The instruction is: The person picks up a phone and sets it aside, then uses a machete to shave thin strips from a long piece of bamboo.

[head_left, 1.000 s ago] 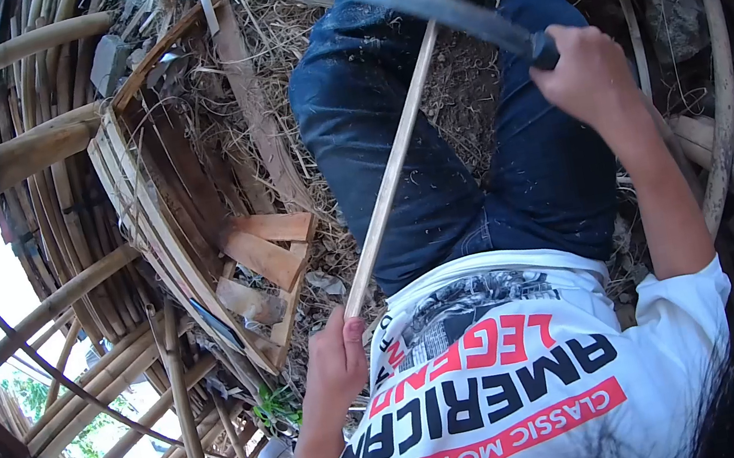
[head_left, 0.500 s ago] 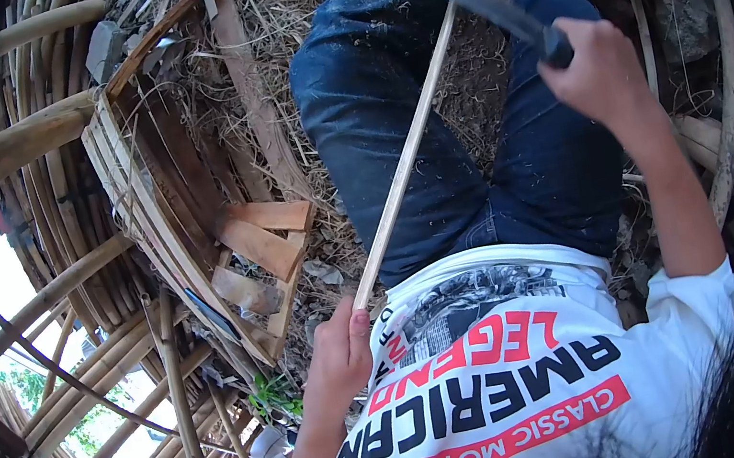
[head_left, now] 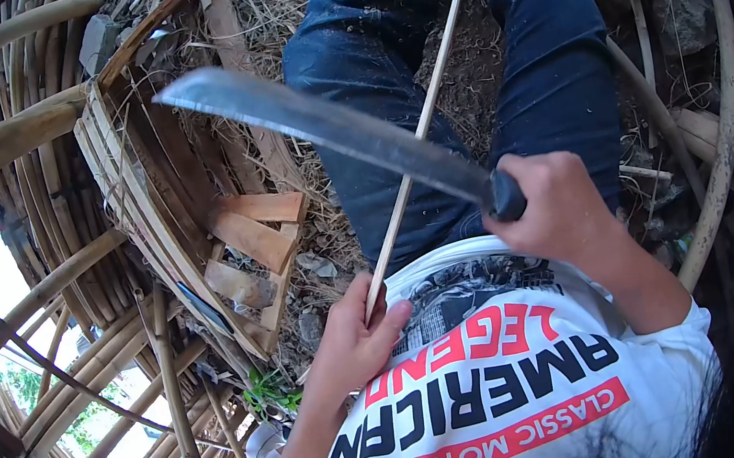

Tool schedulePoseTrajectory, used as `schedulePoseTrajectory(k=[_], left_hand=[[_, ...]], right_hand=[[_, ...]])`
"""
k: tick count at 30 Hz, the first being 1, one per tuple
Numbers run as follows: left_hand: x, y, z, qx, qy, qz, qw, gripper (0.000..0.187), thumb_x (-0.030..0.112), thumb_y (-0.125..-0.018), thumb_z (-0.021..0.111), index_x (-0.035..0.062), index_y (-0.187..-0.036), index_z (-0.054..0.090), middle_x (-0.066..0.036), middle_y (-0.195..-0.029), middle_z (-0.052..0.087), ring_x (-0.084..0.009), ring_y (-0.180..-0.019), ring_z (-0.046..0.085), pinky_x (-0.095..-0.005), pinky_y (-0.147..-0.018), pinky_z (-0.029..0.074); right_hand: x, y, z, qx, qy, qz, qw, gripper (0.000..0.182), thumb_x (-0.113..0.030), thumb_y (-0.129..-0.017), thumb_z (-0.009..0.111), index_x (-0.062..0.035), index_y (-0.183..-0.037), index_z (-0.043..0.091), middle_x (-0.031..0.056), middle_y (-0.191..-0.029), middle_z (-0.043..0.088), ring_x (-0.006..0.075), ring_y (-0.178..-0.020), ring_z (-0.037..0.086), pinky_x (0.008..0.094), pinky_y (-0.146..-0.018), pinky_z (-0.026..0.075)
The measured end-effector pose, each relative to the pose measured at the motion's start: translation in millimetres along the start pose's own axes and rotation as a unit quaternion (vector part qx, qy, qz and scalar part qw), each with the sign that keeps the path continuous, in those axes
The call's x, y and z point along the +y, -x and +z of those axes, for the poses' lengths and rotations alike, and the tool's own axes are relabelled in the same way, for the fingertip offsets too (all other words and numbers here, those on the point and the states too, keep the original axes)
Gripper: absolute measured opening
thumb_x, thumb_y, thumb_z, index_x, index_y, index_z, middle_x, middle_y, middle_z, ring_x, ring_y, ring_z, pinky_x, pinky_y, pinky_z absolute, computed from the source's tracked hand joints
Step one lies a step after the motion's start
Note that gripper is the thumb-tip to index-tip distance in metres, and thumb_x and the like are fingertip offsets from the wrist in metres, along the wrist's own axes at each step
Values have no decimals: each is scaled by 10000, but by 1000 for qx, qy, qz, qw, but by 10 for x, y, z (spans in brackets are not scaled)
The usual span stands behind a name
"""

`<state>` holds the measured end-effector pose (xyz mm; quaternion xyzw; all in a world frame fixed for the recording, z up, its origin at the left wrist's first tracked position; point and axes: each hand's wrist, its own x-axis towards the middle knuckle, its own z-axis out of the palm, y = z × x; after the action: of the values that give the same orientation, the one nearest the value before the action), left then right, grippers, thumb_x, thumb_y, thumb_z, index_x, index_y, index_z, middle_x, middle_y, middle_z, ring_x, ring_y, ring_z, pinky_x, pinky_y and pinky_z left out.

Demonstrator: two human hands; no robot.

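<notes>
My right hand (head_left: 559,202) is wrapped round the dark handle of a machete (head_left: 326,129). The long curved blade points to the upper left and crosses over a thin bamboo strip (head_left: 435,86). Near my waist, my left hand (head_left: 357,332) grips the near end of that strip, its thumb lifted off to one side. From there the strip runs up between my legs, and its far end goes out of view at the top. Dark jeans (head_left: 350,67) and a white printed shirt (head_left: 498,372) lie beneath the strip and blade.
On the left is a bundle of split bamboo strips (head_left: 148,227), with short wood pieces (head_left: 257,238) beside it. A bamboo pole frame (head_left: 13,143) fills the far left. Curved poles (head_left: 721,82) and a rock (head_left: 684,16) are at right. Shavings (head_left: 291,9) litter the ground.
The machete has come down and toward my body, and its whole blade now shows across the strip. My left hand has shifted slightly up and right, its thumb now raised.
</notes>
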<state>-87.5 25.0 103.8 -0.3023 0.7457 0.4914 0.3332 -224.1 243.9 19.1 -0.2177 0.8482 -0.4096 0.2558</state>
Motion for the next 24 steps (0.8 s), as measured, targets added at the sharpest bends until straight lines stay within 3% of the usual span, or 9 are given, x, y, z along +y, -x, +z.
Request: schedulePoseTrajectory(k=[1, 2, 5, 8, 10, 11, 13, 19, 24], left_hand=[[-17, -21, 10, -10, 35, -33, 999, 316, 203, -854, 712, 14, -909, 465, -10, -663, 426, -77, -618, 374, -260, -533, 335], [9, -32, 18, -11, 37, -32, 999, 316, 203, -854, 712, 14, -909, 465, -10, -663, 426, -77, -618, 374, -260, -533, 335], [117, -42, 78, -22, -46, -16, 999, 333, 189, -848, 713, -10, -980, 481, -12, -688, 453, -68, -612, 371, -257, -518, 331], [143, -80, 198, 5, -26, 6, 1000, 367, 162, -854, 700, -34, -1084, 493, -16, -721, 481, -72, -605, 383, -262, -521, 356], [121, -116, 283, -19, 34, 8, 999, 413, 127, -872, 662, -49, -1192, 470, -57, -782, 566, -87, -650, 472, -251, -577, 418], [39, -137, 391, 8, 102, 71, 992, 345, 89, -886, 613, -58, -1178, 502, -106, -859, 630, -114, -741, 554, -257, -653, 463], [-51, -173, 405, -12, 105, 64, 992, 307, 75, -888, 595, -61, -1154, 527, -121, -888, 643, -124, -779, 572, -271, -681, 474], [-95, -195, 467, -29, 111, 58, 992, 209, 39, -903, 515, -67, -1066, 590, -183, -923, 657, -209, -827, 632, -341, -740, 494], [42, -196, 432, -20, 19, 100, 995, 206, 65, -955, 467, -74, -1041, 591, -264, -948, 642, -384, -877, 644, -401, -795, 484]], right_hand=[[-29, 45, 29, -7, -4, -9, 1000, 365, -357, -716, 758, -25, -706, 607, 156, -591, 621, 319, -563, 654, 402, -566, 525], [-79, 75, 12, -7, -2, -9, 1000, 365, -357, -716, 758, -25, -706, 607, 156, -591, 621, 319, -563, 654, 402, -566, 525], [-217, 154, -12, -58, 2, -42, 997, 607, -584, -738, 727, 4, -687, 586, 162, -560, 605, 293, -509, 640, 379, -511, 511], [-280, 238, 36, -85, -4, -56, 995, 604, -585, -759, 707, 3, -694, 586, 159, -559, 603, 292, -505, 640, 379, -501, 511], [-316, 294, 73, -80, -11, -53, 995, 585, -550, -707, 769, 7, -724, 592, 154, -567, 594, 315, -518, 635, 371, -495, 494], [-328, 314, 80, -101, 0, -61, 993, 585, -564, -756, 717, 5, -712, 588, 151, -566, 598, 298, -518, 642, 369, -492, 501], [-342, 364, 111, -111, 16, -82, 990, 588, -565, -814, 661, 8, -704, 589, 141, -586, 614, 271, -528, 654, 352, -494, 511], [-338, 421, 133, -102, 23, -78, 992, 547, -525, -821, 663, 11, -723, 615, 129, -613, 635, 255, -536, 658, 336, -506, 515], [-300, 430, 182, -86, 41, -68, 993, 505, -503, -782, 702, -17, -686, 603, 121, -583, 613, 262, -512, 641, 346, -490, 503]])
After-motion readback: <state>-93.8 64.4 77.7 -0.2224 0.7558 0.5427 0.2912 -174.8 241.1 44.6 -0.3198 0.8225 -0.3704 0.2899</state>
